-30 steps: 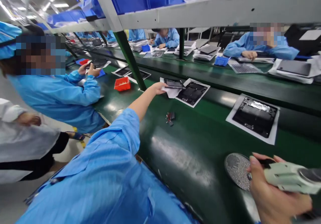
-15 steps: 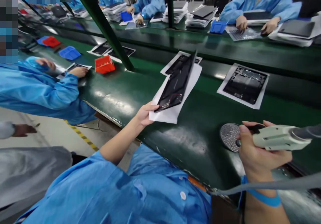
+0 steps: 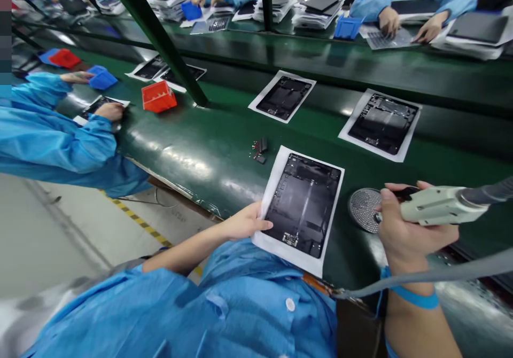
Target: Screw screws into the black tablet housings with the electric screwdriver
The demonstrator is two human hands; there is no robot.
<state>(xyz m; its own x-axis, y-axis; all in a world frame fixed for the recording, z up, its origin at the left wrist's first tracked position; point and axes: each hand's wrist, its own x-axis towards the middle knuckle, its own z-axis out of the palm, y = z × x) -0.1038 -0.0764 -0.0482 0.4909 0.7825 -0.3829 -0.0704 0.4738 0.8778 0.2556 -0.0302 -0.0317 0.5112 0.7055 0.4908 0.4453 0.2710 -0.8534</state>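
Observation:
At the bench's front edge, a black tablet back housing (image 3: 306,200) lies open side up on a white paper sheet (image 3: 276,179). My left hand (image 3: 250,222) grips both at their left edge, thumb on top and the other fingers hidden beneath. In my right hand (image 3: 409,243) is a pale green electric screwdriver (image 3: 433,205) with a grey cable, its front end partly covered by my fingers. Just left of that hand sits a round perforated screw dish (image 3: 363,208). Beyond the housing, several small black parts with red wires (image 3: 260,149) lie on the green bench.
Two more housings on paper, one farther left (image 3: 284,97) and one farther right (image 3: 382,123), lie across the bench. A red bin (image 3: 159,96) stands near a slanted green post (image 3: 156,32). Co-workers in blue sleeves (image 3: 52,128) work at left and opposite, beside stacked tablets (image 3: 318,8).
The housing, held up and tilted before, now lies flat near me on its paper. Small wired parts now show on the bench. My right hand keeps the screwdriver by the dish.

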